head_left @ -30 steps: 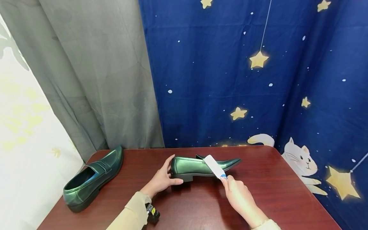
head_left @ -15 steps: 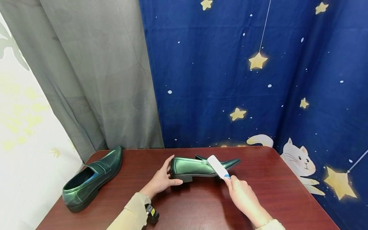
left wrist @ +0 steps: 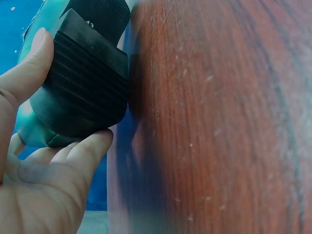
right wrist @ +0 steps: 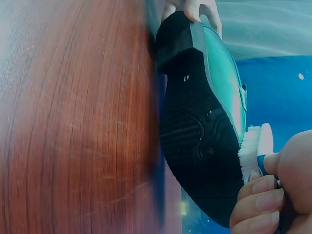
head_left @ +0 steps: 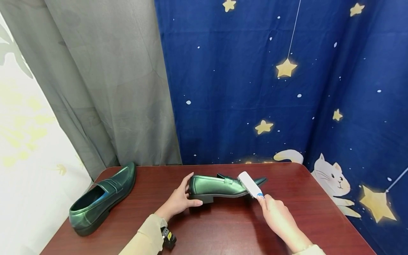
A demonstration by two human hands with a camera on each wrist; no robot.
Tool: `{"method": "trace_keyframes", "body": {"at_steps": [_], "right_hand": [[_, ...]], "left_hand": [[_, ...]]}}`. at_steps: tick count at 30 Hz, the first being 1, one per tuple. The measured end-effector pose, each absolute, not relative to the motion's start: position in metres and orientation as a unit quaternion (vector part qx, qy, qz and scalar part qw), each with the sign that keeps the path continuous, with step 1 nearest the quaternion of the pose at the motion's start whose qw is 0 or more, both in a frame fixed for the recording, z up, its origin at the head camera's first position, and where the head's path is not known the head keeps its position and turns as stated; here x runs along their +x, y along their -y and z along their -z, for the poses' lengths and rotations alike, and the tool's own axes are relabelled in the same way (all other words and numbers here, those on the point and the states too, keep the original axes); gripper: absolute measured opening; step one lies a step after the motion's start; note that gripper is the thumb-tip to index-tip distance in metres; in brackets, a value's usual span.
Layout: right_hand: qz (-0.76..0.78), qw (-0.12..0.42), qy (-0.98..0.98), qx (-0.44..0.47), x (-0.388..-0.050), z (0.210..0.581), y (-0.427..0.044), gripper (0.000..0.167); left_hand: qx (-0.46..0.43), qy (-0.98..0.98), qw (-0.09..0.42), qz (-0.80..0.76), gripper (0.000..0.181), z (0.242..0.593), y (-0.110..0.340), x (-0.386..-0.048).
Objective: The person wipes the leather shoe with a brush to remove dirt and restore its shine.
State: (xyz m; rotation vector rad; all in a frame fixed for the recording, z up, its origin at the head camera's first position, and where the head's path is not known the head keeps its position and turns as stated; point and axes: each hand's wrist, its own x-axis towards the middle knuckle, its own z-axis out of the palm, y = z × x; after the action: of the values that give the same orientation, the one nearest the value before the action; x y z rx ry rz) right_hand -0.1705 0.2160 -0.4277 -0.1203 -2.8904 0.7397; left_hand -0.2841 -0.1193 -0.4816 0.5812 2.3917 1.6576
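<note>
A shiny green loafer (head_left: 207, 185) with a dark sole is held tilted at the middle of the table, its toe pointing right. My left hand (head_left: 178, 200) grips it round the heel; in the left wrist view the thumb lies on one side of the black heel block (left wrist: 83, 73) and the fingers on the other. My right hand (head_left: 280, 217) holds a white brush (head_left: 250, 184) by its handle. In the right wrist view the white bristles (right wrist: 249, 146) touch the shoe's side near the toe, just above the patterned sole (right wrist: 195, 131).
A second green loafer (head_left: 103, 198) stands at the table's left side, toe toward the back. The reddish-brown table (head_left: 216, 226) ends at a grey curtain (head_left: 127, 88) and a blue starry curtain (head_left: 239, 88). A small black device (head_left: 169, 237) sits at my left wrist.
The brush in my right hand has slid right along the shoe's side, from near the strap toward the toe. My left hand and the loafer have stayed in place.
</note>
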Motion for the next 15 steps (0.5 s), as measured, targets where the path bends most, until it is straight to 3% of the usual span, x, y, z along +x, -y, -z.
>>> {"method": "trace_keyframes", "body": {"at_steps": [15], "right_hand": [[-0.234,0.07,0.969,-0.042,-0.174,0.422,-0.238,0.031]], "left_hand": [[0.204,-0.797,0.079,-0.562,0.113,0.48,0.119,-0.282]]}}
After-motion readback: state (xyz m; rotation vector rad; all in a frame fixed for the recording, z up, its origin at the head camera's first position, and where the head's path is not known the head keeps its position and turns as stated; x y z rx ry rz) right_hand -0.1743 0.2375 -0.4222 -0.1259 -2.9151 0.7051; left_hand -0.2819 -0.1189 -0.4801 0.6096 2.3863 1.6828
